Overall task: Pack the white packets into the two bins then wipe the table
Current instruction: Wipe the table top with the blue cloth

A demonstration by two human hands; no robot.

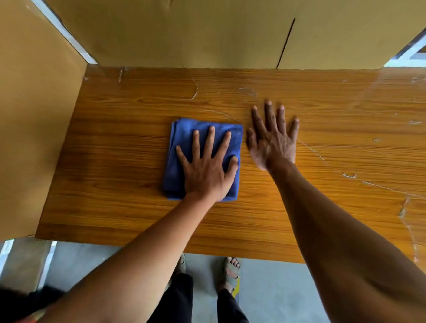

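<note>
Wipe step was in hand. Left hand [206,170] pressed flat, fingers [209,142] spread and straight, on the folded blue cloth [181,145] at mid-table [110,182]. Right hand [272,139] lay flat on bare wood just beside the cloth, fingers released, holding nothing. No packets or bins in view, so packing was likely done. Next move: likely sweeping the cloth over the smeared right side.

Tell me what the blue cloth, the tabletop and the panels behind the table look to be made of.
Blue cloth: soft, matte, fuzzy nap, folded in layers; probably microfibre or terry. Tabletop: glossy wood-grain surface, likely laminate or varnished wood, with a wrinkled clear film showing toward the right. Panels: flat matte tan sheets with a seam, apparently cardboard.
</note>
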